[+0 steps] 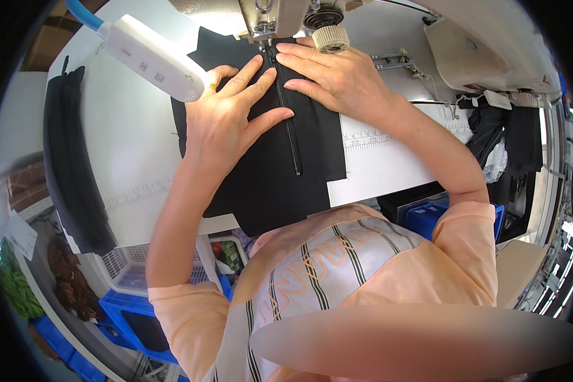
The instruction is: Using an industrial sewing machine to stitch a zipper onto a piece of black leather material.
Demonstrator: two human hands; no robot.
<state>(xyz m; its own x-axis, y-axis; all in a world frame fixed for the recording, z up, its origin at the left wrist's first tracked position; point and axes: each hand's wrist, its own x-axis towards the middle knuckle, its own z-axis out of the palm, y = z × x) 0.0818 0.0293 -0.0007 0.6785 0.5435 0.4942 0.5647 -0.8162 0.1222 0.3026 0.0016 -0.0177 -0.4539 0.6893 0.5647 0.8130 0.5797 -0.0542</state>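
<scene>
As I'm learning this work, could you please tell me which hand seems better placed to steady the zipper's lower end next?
Probably the left hand: its thumb lies at the zipper, nearer that end than the right hand.

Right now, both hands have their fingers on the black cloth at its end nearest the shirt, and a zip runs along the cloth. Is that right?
Not quite: the left hand and right hand have their fingers on the black cloth at its far end, by the sewing machine, as the head view shows. A zip does run along the cloth.
</scene>
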